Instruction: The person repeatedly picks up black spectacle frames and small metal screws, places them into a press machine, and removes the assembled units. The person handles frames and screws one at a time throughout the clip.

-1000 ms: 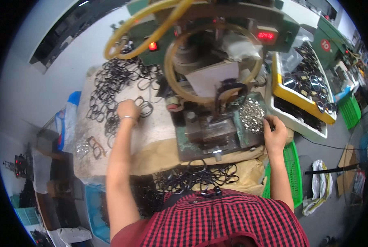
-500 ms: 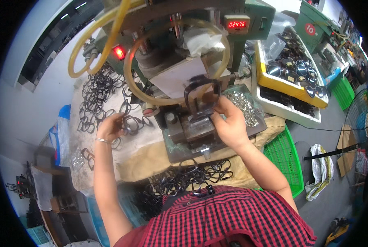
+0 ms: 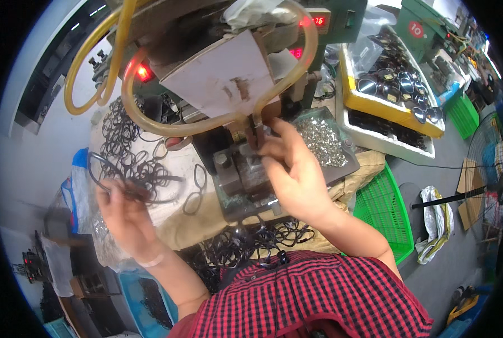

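Note:
My left hand [image 3: 123,217], over the left side of the bench, pinches a dark eyeglass frame [image 3: 98,169], which is blurred by motion. Behind it lies a heap of similar frames [image 3: 125,132]; another frame [image 3: 194,191] lies apart on the bench covering. My right hand [image 3: 296,177] is at the metal fixture [image 3: 243,174] of a green press, with its fingertips bent together at the top of it. Whatever those fingertips hold is too small or hidden to make out. A white card [image 3: 220,76] and a yellowish hose [image 3: 206,125] hang in front of the press.
Small shiny metal parts [image 3: 325,143] fill a tray right of the fixture. Foam boxes [image 3: 398,127] with dark lenses or glasses stand farther right, above a green basket [image 3: 384,211]. More dark frames [image 3: 251,242] lie in front of me. A blue bin [image 3: 130,287] stands lower left.
The glasses frame that stood upright at the fixture in my right hand is gone from there. My left hand has moved left and nearer, lifting a frame. My right fingers have shifted left over the fixture.

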The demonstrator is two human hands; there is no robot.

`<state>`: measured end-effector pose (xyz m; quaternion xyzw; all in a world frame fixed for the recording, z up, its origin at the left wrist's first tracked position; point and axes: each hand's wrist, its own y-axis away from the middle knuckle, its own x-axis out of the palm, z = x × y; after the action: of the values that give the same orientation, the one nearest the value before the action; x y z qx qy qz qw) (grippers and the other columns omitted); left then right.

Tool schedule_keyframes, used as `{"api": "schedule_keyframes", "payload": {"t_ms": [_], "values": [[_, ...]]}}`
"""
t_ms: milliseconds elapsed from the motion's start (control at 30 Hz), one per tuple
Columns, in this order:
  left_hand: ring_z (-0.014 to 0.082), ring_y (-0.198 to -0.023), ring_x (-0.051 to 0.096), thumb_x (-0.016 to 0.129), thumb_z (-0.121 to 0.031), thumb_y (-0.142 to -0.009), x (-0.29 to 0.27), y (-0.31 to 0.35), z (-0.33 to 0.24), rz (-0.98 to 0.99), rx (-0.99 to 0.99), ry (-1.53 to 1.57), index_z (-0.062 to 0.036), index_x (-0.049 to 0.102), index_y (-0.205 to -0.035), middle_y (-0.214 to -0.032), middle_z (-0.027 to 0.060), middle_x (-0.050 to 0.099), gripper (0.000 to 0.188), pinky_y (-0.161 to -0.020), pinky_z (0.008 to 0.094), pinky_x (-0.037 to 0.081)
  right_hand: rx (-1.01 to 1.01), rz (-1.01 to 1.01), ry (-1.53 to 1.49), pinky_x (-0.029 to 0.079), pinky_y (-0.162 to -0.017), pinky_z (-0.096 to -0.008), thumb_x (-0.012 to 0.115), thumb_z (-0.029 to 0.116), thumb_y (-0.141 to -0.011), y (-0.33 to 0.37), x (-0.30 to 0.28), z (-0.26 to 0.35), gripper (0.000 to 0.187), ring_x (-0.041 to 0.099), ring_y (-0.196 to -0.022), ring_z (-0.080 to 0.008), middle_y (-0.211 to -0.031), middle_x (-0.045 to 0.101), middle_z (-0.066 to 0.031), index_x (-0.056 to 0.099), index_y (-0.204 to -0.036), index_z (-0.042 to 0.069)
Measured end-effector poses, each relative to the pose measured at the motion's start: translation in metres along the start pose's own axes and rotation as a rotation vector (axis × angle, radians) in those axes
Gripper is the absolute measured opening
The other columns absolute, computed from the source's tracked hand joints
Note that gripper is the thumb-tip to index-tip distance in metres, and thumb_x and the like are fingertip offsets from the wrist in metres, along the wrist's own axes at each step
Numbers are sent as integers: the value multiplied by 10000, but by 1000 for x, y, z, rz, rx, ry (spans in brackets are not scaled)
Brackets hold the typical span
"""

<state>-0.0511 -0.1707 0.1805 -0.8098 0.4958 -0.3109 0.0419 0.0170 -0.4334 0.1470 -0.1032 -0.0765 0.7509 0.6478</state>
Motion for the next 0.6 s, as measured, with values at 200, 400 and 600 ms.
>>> {"api": "schedule_keyframes", "payload": {"t_ms": [200, 400, 600], "values": [[149, -800, 671, 712, 33, -838, 108, 46, 22, 375, 42, -441, 39, 603, -947, -898, 92, 688, 154, -740, 269, 548, -295, 17, 568, 425, -1053, -455, 573, 48, -828, -17, -53, -29, 385, 546, -1211, -406, -1213, 605, -277, 609, -1210, 7], [111, -728, 608, 724, 0, -832, 119, 25, 43, 426, 57, -582, 50, 628, -893, -846, 62, 656, 124, -693, 239, 499, -141, -321, 1075, 448, -994, -481, 765, 185, -745, -5, -100, -115, 252, 517, -1234, -384, -1211, 623, -186, 714, -966, 74], [79, -856, 575, 710, -2, -876, 123, 27, 45, 489, 25, -599, 18, 589, -944, -933, 33, 634, 140, -778, 206, 445, -171, -434, 1047, 481, -928, -435, 764, 193, -739, -10, -96, -123, 156, 549, -1202, -322, -1132, 657, -117, 718, -863, 111]]}}
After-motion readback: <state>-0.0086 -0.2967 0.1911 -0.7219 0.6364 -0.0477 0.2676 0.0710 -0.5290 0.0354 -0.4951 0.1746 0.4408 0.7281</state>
